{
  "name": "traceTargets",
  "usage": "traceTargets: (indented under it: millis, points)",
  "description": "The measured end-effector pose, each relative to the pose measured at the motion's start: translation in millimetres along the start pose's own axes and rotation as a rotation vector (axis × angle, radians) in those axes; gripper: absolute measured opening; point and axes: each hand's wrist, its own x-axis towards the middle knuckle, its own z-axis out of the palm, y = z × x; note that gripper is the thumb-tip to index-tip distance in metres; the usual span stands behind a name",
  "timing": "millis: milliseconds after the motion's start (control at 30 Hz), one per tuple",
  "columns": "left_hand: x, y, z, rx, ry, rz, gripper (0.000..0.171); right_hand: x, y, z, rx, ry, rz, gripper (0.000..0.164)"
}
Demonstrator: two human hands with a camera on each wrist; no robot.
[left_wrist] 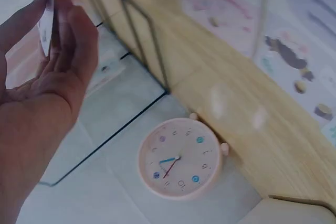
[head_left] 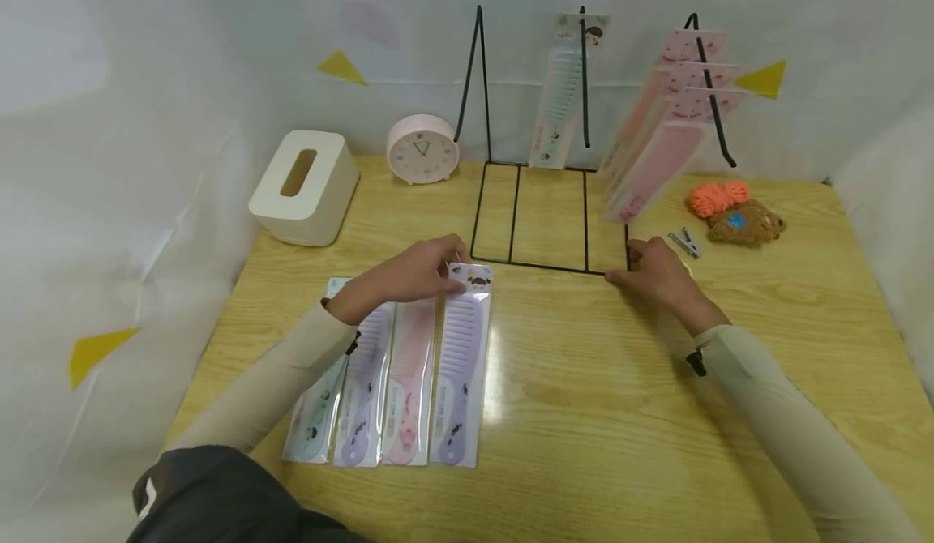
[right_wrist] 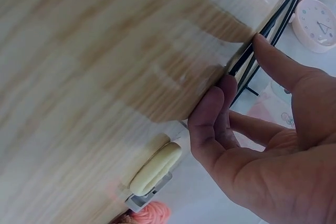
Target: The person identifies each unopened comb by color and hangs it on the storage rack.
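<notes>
Head: left hand (head_left: 417,271) pinches top of rightmost purple comb pack (head_left: 461,369), nearer table's (head_left: 598,397) left edge than right; right hand (head_left: 662,282) grips wire rack's (head_left: 549,267) front right corner; pack lettering unreadable. Left wrist: pack edge-on, cut off; clock (left_wrist: 181,148) numerals partly legible. Right wrist: fingers hide rack corner.

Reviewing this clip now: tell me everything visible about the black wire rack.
The black wire rack looks like thin metal. Its rectangular base, divided by inner bars, lies on the wooden table; three uprights rise at its back, then bend forward and down. A pale green packaged comb hangs from the middle one, pink packaged combs from the right. The right hand pinches its front right corner.
</notes>
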Motion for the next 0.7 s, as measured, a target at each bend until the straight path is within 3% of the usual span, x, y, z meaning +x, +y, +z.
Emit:
traceTargets:
  millis: [133,267,533,700]
  points:
    - [-12.8,20.1,-17.1,-0.236,0.064,0.051,0.03,-2,2,1,0.007,-0.026,0.019,0.081]
    - [-24.1,41.5,-37.0,-0.389,0.194,0.076,0.024,-5,3,1,-0.004,-0.037,0.032,0.081]
    - [-37.5,74.1,-78.8,-0.311,0.453,0.138,0.02,-4,2,3,-0.01,-0.032,0.035,0.081]
    - [-33.0,81.5,-95.8,-0.269,0.533,0.154,0.02,-4,2,4,-0.01,-0.027,0.038,0.08]
